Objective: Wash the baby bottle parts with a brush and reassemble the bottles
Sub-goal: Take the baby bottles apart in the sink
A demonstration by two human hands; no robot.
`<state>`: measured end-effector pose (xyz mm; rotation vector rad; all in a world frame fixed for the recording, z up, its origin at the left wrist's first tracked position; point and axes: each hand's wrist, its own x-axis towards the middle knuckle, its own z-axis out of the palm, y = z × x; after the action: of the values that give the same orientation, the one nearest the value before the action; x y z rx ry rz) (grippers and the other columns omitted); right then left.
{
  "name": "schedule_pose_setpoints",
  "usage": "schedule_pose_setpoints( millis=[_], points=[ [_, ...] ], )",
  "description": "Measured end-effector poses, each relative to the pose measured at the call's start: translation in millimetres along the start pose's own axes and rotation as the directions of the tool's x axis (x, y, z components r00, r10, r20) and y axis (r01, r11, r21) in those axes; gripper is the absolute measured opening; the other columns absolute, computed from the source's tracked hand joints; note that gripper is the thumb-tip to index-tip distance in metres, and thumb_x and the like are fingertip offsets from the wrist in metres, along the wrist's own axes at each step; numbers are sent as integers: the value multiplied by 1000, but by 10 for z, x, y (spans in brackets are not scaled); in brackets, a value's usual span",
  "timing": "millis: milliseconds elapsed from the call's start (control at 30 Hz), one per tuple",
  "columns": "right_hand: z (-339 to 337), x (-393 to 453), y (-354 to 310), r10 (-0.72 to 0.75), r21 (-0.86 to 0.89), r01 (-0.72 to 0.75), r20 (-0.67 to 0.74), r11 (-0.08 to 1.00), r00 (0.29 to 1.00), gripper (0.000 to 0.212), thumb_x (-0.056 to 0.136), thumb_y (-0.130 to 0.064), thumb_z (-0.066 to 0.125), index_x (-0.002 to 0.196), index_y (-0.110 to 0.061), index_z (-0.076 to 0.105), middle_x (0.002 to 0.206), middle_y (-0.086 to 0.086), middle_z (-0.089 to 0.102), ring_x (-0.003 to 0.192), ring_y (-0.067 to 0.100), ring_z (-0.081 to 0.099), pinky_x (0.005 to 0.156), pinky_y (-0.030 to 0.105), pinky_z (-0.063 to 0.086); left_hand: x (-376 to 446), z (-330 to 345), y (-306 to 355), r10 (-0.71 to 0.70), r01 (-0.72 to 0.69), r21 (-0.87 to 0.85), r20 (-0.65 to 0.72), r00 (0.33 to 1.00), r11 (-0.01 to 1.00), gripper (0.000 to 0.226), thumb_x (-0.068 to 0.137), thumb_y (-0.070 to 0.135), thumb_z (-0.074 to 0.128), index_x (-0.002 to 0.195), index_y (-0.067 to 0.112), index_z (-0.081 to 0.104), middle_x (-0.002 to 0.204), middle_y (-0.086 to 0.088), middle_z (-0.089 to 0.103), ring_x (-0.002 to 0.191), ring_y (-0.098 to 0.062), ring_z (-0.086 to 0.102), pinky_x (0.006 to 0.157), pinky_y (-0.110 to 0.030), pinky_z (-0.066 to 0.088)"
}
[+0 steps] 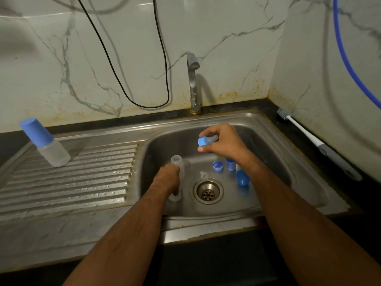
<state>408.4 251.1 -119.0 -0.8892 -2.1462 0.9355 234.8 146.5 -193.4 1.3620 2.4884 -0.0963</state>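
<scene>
My left hand (169,179) grips a clear bottle body (177,162) upright in the steel sink basin (268,162), its open neck showing above my fingers. My right hand (221,142) holds a blue collar with a clear nipple (207,140) above the basin, up and to the right of the bottle. On the basin floor lie a blue ring (218,166), a clear nipple (204,174) by the drain, a small blue-tinted part (230,165) and a blue cap (242,177). An assembled bottle with a blue cap (44,141) stands on the drainboard.
The tap (193,83) rises behind the basin, with no water running. A white-handled bottle brush (305,134) lies on the dark counter to the right. The wet ridged drainboard (82,178) spreads to the left. A black cable (144,100) and a blue hose (346,58) hang on the wall.
</scene>
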Motion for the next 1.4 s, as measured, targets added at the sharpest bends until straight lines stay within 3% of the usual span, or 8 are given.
schedule_pose_setpoints(
  millis=[433,633,767,900,1000,1067,1267,1400],
  points=[
    [-3,-18,-27,-3,-37,3,9,999,1000,41,72,-17,91,111,-15,76,108,0,73,98,9,67,79,18,55,-61,-76,-31,-13,14,-67,16,1000,998,78,64,27,94,132,15,58,131,-7,57,117,-24,59,100,-38,53],
    [-12,-34,-58,17,0,-17,11,1000,1000,45,72,-18,90,115,-17,74,110,-3,70,95,5,64,80,18,55,-95,-268,-60,43,-99,-268,-205,978,958,69,64,30,94,124,17,63,121,-4,63,108,-20,62,91,-34,56],
    [10,-26,-49,62,51,-61,-9,997,998,49,70,-23,92,115,-16,73,108,-4,70,98,8,65,78,20,57,-77,-355,-52,47,-184,-410,-323,945,893,45,75,27,87,113,16,67,107,-1,68,87,-10,64,65,-19,49],
    [51,-16,-38,106,91,-105,-11,990,994,45,66,-24,94,103,-15,70,97,-3,71,92,11,70,79,29,62,-77,-420,21,15,-233,-716,-298,955,658,13,88,15,75,100,12,72,95,-7,73,86,-15,69,79,-32,61],
    [79,-11,-25,102,98,-101,-3,990,995,46,62,-26,96,98,-15,70,93,-3,74,88,11,72,81,32,62,-193,-533,97,45,-142,-968,-136,990,207,17,98,16,64,105,2,71,101,-20,74,87,-26,74,82,-37,62],
    [102,1,3,89,107,-90,16,990,996,46,60,-26,97,97,-19,70,95,-3,74,91,12,72,84,36,62,-258,-597,115,148,-81,-997,-78,986,15,25,99,22,63,111,2,70,103,-18,75,94,-29,74,86,-39,61],
    [148,-4,-17,58,204,-76,92,976,994,47,65,-16,94,107,-13,72,101,2,76,95,14,73,85,35,62,-274,-602,171,248,-100,-991,-118,962,-85,26,92,18,70,114,4,72,106,-11,76,98,-22,74,82,-31,58],
    [31,-24,-71,149,528,-219,173,820,974,32,83,4,76,114,-3,71,107,13,76,102,26,74,88,34,61,-190,-613,154,233,-149,-979,-179,956,-137,27,91,11,70,117,1,71,109,-13,75,103,-24,73,81,-28,59]
  ],
)
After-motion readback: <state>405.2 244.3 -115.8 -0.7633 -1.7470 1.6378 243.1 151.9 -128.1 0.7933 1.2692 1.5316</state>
